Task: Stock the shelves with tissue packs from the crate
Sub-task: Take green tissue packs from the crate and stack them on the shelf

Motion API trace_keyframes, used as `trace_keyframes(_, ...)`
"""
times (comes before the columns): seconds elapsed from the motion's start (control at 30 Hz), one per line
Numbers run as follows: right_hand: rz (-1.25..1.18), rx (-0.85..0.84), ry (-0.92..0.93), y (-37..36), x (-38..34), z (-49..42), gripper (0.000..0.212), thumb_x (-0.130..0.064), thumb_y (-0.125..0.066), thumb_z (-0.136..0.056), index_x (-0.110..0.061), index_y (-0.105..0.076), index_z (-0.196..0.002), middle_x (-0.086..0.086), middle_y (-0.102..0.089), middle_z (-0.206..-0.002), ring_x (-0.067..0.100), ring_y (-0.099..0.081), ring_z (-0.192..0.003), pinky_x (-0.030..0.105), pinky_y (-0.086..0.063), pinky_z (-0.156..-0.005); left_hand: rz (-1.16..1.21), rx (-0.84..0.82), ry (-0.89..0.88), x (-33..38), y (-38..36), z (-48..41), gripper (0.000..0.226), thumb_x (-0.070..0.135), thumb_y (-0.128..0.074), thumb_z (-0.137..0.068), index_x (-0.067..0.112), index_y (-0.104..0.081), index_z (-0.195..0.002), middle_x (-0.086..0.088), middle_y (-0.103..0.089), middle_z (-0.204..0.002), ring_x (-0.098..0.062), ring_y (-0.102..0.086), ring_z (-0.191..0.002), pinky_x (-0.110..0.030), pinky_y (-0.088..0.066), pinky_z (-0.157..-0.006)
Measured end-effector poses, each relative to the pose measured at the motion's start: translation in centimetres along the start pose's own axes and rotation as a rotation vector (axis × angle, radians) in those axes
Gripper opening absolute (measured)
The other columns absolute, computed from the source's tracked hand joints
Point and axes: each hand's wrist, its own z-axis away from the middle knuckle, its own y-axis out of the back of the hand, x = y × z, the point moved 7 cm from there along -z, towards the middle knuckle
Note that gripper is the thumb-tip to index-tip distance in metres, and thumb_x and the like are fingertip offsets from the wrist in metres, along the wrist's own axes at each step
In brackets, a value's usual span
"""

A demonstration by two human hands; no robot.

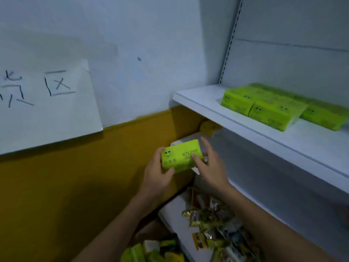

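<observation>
Head view showed you holding one green tissue pack (179, 157) in the air, below the left end of the upper shelf (198, 100) and in front of the yellow wall band. Your left hand (157, 174) gripped its left end, thumb curled on the lower front edge. Your right hand (209, 165) lay loose against its right end, thumb on the printed face, fingers spread and fairly straight. Stocked tissue packs (268, 108) lay side by side on that upper shelf, well apart from your hands. Snack packets (211, 222) were heaped on a lower shelf beneath your right forearm. More green packs (149, 252) sat at the bottom edge, perhaps in the crate; blur hid it.
</observation>
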Motion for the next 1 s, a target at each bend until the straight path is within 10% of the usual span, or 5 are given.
trace_keyframes(0.27,0.034,0.063,0.187,5.7,-7.1,-1.3,0.07,-0.041,-0.059,-0.082,-0.038,-0.027,-0.144,0.008,-0.052,-0.118,0.028,-0.061,-0.097,0.052,-0.053,-0.082,-0.046,0.053,-0.166,8.7,2.9,-1.7,0.068,0.019,-0.062,-0.079,0.036,-0.033,-0.137,0.001,-0.044,-0.117,-0.022,-0.056,-0.106,-0.046,-0.05,-0.09)
trace_keyframes(0.73,0.028,0.209,0.394,14.9,-7.7,-3.1,0.06,-0.025,-0.077,-0.074,-0.028,-0.047,-0.126,-0.006,-0.048,-0.112,0.017,-0.057,-0.094,0.02,-0.046,-0.073,-0.046,0.103,-0.389,16.8,-0.9,-2.2,0.052,0.025,-0.056,-0.068,0.062,-0.034,-0.099,0.0,-0.051,-0.113,-0.017,-0.058,-0.098,-0.042,-0.05,-0.089)
trace_keyframes(1.0,0.182,0.353,0.38,21.6,-4.8,-2.3,0.053,-0.029,-0.079,-0.072,-0.018,-0.051,-0.115,-0.008,-0.047,-0.106,0.019,-0.057,-0.082,0.034,-0.048,-0.077,-0.012,0.023,-0.492,20.7,-7.3,-3.3,0.048,0.01,-0.062,-0.076,0.038,-0.039,-0.108,-0.001,-0.055,-0.115,-0.015,-0.059,-0.102,-0.021,-0.049,-0.086)
